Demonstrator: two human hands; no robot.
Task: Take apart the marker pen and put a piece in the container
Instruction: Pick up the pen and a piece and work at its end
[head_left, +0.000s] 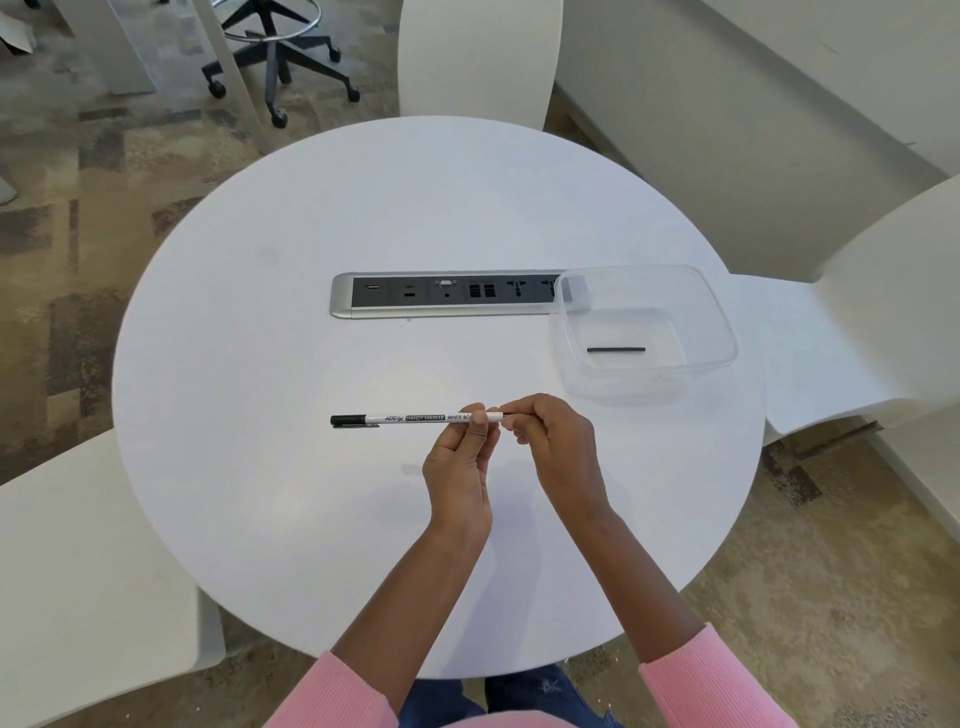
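Note:
A white marker pen (415, 418) with a black cap at its left end is held level above the round table (311, 234). My left hand (460, 467) pinches the barrel near its right end. My right hand (553, 441) has its fingertips closed at the pen's right tip, where a thin dark bit shows; what they grip is hidden. A clear plastic container (722, 327) stands at the right of the table, and a thin black stick-like piece (616, 349) lies inside it.
A silver power and data socket strip (447, 296) is set into the table's middle, its right end under the container. White chairs (478, 57) surround the table. A wheeled stool base (280, 62) stands on the carpet at the far left.

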